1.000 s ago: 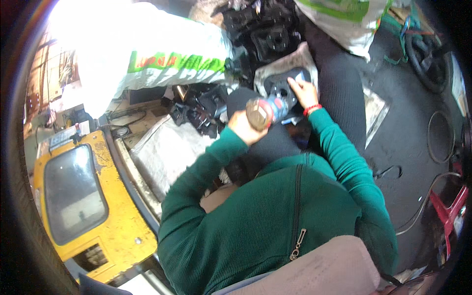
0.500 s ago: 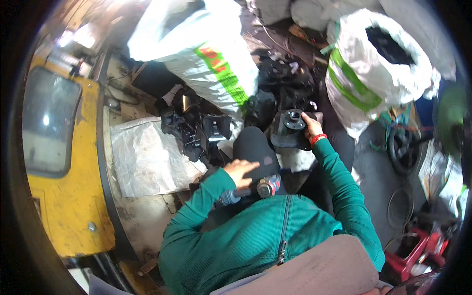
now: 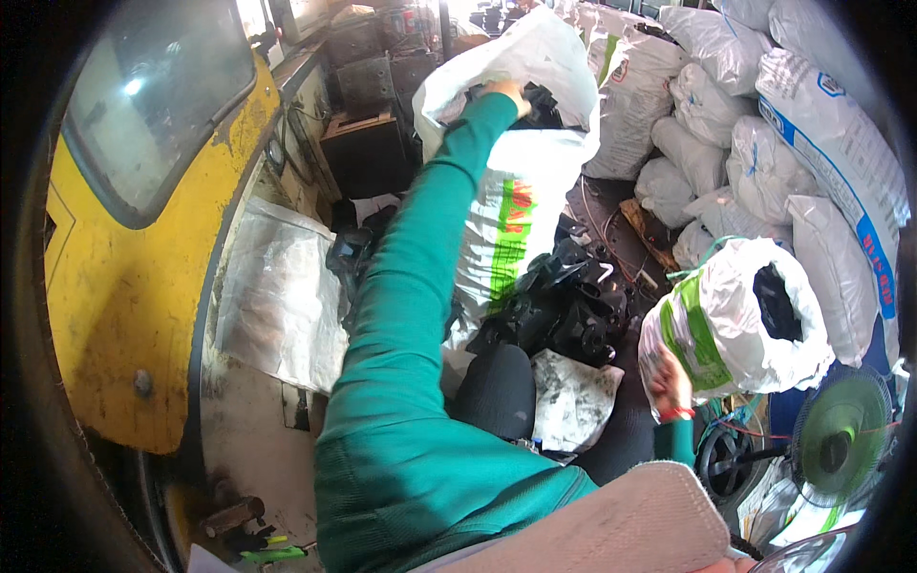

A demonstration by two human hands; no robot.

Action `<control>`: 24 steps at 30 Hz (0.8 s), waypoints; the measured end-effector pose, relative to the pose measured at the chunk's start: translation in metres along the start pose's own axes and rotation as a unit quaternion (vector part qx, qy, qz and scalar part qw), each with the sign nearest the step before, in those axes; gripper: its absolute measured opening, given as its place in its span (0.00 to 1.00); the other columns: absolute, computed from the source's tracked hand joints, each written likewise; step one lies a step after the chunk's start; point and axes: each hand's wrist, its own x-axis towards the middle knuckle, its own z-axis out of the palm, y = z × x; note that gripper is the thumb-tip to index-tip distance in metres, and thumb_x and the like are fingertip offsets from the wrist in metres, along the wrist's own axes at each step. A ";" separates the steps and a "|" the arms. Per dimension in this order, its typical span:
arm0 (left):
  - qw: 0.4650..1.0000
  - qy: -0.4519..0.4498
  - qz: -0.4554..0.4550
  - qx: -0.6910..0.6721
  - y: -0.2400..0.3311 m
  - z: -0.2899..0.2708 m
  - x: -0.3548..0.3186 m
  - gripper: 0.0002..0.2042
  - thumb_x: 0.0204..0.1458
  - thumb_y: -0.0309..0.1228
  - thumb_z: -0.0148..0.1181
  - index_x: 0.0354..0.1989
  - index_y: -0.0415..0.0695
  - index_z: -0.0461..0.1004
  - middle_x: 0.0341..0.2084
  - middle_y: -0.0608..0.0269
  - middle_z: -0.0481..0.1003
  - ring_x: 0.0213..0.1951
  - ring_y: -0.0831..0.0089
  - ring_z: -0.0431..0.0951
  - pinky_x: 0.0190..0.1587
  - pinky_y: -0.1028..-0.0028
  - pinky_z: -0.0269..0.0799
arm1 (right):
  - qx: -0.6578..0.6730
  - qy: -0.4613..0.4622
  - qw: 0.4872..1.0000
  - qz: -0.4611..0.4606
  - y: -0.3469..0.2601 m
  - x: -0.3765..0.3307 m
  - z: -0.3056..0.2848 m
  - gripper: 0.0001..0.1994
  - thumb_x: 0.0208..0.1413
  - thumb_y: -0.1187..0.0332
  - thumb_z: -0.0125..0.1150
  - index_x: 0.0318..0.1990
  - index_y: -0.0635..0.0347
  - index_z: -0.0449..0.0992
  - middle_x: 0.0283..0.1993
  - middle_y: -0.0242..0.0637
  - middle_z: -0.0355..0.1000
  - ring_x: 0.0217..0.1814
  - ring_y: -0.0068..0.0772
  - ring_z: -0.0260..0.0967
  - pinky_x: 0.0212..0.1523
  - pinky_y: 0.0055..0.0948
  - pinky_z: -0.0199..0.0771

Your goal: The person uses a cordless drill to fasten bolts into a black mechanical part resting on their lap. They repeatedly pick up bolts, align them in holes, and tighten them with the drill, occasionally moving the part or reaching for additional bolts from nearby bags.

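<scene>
My left arm stretches far forward, and my left hand (image 3: 508, 94) is inside the mouth of a tall white bag (image 3: 552, 164). Black plastic parts (image 3: 543, 107) lie in that bag around the hand; its fingers are mostly hidden among them. Low on the right, my right hand (image 3: 671, 384) rests against the side of a smaller white bag (image 3: 745, 320) with a green stripe, fingers loosely extended, no part visible in it. Between the two bags, before my knees, a heap of black plastic parts (image 3: 564, 304) covers the floor. A dirty white sheet (image 3: 576, 399) lies between my legs.
A yellow machine panel with a window (image 3: 143, 315) stands on the left, a pale sheet (image 3: 282, 296) beside it. Full white sacks (image 3: 755, 162) are stacked at the back right. A fan (image 3: 839, 437) stands at the lower right, near a black wheel (image 3: 728, 463).
My left hand has gone from above my lap into the tall bag. My right hand no longer holds the black flanged part and has moved right to the smaller bag. The view has tilted up.
</scene>
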 end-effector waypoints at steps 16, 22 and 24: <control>0.795 0.286 -0.148 -0.514 0.036 0.035 -0.017 0.09 0.52 0.24 0.53 0.40 0.43 0.77 0.38 0.63 0.76 0.20 0.78 0.73 0.17 0.85 0.70 | -0.554 0.391 0.645 -0.352 -0.244 0.005 -0.216 0.17 0.52 0.50 0.57 0.40 0.50 0.81 0.30 0.34 0.77 0.30 0.29 0.71 0.35 0.30 0.69; 0.805 0.274 0.073 -0.522 0.046 -0.132 -0.172 0.11 0.57 0.31 0.53 0.46 0.42 0.74 0.42 0.65 0.74 0.31 0.81 0.73 0.20 0.84 0.64 | -0.733 0.309 0.571 -0.201 -0.229 0.085 -0.140 0.13 0.45 0.58 0.63 0.33 0.55 0.82 0.33 0.46 0.76 0.37 0.46 0.75 0.41 0.39 0.73; 0.811 0.197 0.010 -0.550 0.057 -0.128 -0.224 0.12 0.55 0.30 0.54 0.46 0.41 0.74 0.41 0.64 0.75 0.36 0.78 0.74 0.28 0.82 0.68 | -0.762 0.317 0.553 -0.114 -0.214 0.092 -0.139 0.15 0.43 0.54 0.64 0.32 0.54 0.82 0.35 0.45 0.77 0.39 0.45 0.75 0.44 0.38 0.74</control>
